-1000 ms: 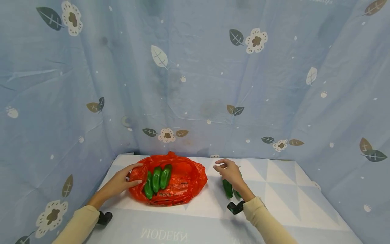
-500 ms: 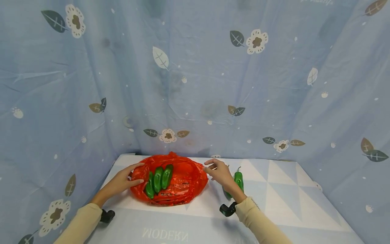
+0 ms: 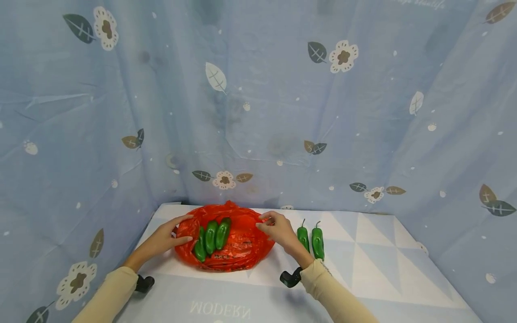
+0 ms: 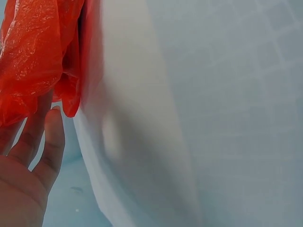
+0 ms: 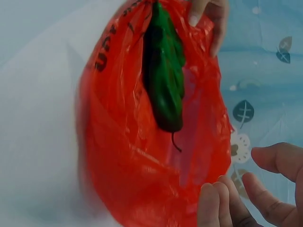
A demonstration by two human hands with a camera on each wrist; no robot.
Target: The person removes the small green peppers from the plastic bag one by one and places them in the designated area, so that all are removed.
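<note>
In the head view a red plastic bag (image 3: 246,251) lies with its mouth spread, and three green peppers (image 3: 211,237) rest side by side in its left half. My left hand (image 3: 161,240) touches the bag's left end, thumb and fingers apart. From the left wrist view, its fairly straight fingers (image 4: 54,127) reach up against the red plastic. My right hand (image 3: 278,229) hovers at the bag's right side, fingers loosely bent and holding nothing. In the right wrist view its fingertips (image 5: 208,198) appear before the bag's near end; whether they touch it, I cannot tell.
Two more green peppers, one a long pepper (image 3: 317,242) with its stem pointing away, lie right of my right wrist; the forearm partly covers the other pepper (image 3: 303,235). A blue patterned curtain (image 3: 262,112) surrounds the white and pale-blue table (image 3: 375,269).
My right hand has moved left, from over the two loose peppers to the bag's right side, uncovering those peppers. My left hand keeps its place at the bag.
</note>
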